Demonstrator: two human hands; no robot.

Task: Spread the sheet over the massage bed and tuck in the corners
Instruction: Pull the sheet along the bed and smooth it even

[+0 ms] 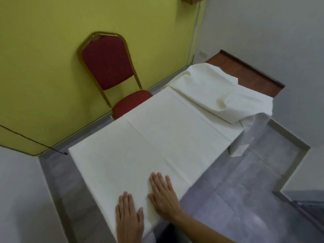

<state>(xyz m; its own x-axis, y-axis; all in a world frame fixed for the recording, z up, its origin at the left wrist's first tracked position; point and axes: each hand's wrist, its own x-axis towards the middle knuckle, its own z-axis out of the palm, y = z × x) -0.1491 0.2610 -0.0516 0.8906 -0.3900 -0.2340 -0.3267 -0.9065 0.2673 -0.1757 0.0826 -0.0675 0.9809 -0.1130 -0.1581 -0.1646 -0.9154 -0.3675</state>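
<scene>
Hands lie flat on the near end of the massage bed (245,71) in the head view. The left hand (128,218) is spread wide, palm down, with nothing held in its grip. The right hand (163,195) sits just beside it, a little farther up the bed, also flat and wide open, pressing on the cloth and not holding it.

Under both hands is the sheet (149,137), cream white and smooth here, with faint fold lines across it. It covers the bed from the hands all the way up. Far from the hands, at the other end, the sheet is bunched and rumpled into a lump, and some brown wood of the bed shows past it. On the right-hand side, far up, a loose part of the sheet hangs down off the edge toward the grey floor (245,190).

Up and to the left of the hands stands a red chair (108,67) with a gold frame, close to the bed's side and against a yellow-green wall (43,67).
</scene>
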